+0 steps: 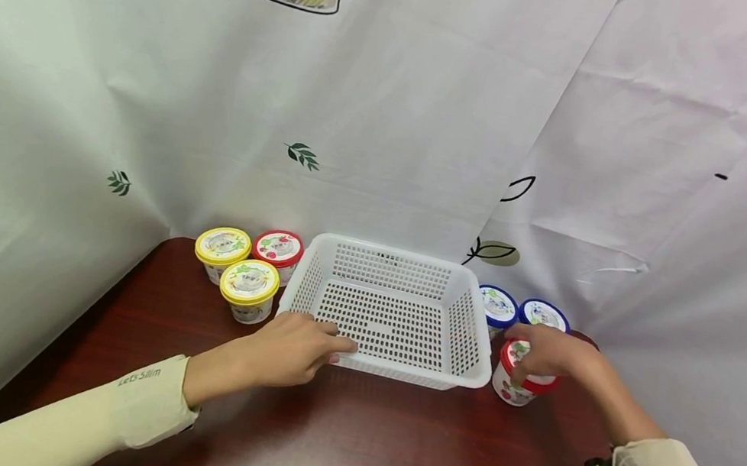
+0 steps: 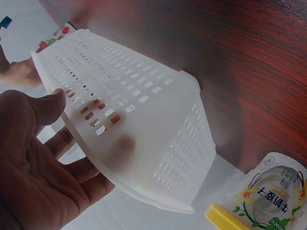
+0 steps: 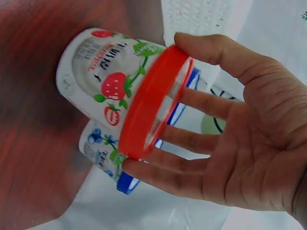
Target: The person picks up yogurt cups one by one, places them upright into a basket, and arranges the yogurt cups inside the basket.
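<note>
A white perforated plastic basket [image 1: 393,368] stands on the table between both hands. At its front left rim, my left hand [image 1: 291,344] grips the edge, thumb outside and fingers inside, as the left wrist view of the hand [image 2: 43,158] shows. To the right of the basket is a white tub with a red lid and strawberry print [image 1: 509,391]. My right hand [image 1: 549,354] reaches over this tub [image 3: 103,79] and holds its lid by the rim between thumb and spread fingertips. Two blue-lidded tubs [image 1: 499,306] stand right behind it, one partly hidden by the hand.
Left of the basket are two yellow-lidded tubs [image 1: 248,284] and another red-lidded tub [image 1: 279,248], close together. A pale patterned cloth [image 1: 392,127] hangs behind and at both sides of the dark red wooden table [image 1: 390,450].
</note>
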A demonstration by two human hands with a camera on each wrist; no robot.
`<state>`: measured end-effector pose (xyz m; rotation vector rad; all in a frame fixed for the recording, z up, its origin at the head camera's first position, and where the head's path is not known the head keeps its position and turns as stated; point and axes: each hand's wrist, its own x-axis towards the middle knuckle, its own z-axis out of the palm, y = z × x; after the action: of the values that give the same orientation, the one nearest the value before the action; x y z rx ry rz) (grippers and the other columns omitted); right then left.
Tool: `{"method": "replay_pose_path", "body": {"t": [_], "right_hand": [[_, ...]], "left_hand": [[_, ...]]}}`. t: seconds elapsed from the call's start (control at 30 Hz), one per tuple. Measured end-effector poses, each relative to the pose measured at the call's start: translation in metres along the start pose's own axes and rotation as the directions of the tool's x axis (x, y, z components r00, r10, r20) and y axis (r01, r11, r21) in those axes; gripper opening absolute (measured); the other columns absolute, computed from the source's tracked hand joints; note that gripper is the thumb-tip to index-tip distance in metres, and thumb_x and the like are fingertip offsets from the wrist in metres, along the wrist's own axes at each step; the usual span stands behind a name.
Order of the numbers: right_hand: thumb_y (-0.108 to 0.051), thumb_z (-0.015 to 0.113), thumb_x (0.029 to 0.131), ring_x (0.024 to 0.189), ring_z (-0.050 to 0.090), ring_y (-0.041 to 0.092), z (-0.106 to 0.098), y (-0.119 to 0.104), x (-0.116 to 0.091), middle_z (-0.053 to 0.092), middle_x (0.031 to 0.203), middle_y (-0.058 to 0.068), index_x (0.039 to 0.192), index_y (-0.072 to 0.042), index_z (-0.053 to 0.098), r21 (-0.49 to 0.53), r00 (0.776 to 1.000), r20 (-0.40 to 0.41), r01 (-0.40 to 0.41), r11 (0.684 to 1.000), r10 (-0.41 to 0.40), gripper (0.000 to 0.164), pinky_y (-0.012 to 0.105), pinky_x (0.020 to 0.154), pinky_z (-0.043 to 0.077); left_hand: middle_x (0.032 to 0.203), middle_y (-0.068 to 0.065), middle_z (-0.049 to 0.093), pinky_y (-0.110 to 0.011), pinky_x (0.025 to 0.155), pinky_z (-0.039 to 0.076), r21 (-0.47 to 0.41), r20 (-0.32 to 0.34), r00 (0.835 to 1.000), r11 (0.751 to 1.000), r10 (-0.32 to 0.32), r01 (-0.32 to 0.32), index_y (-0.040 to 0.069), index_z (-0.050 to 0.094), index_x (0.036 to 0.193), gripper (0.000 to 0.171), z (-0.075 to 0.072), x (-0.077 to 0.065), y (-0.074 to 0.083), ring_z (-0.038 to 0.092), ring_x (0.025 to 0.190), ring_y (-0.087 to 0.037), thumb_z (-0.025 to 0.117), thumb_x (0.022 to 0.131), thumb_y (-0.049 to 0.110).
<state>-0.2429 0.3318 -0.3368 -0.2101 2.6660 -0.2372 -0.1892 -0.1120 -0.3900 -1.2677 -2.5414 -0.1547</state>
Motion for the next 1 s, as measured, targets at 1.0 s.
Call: {"method": "replay_pose_path", "body": {"t": [1.0], "right_hand": [[-0.021,0.103,0.068,0.117,0.065,0.039,-0.051,-0.021,-0.034,0.066,0.133,0.023,0.153,-0.006,0.065,0.002,0.995,0.04,0.088,0.996,-0.088,0.094,0.047,0.083,0.068]], "left_hand": [[0.079,0.003,0.067,-0.028,0.055,0.04,0.008,0.007,1.0,1.0,0.006,-0.006,0.03,0.08,0.123,0.027,0.001,0.002,0.0,0.054,0.059,-0.018,0.08,0.099,0.016]]}}
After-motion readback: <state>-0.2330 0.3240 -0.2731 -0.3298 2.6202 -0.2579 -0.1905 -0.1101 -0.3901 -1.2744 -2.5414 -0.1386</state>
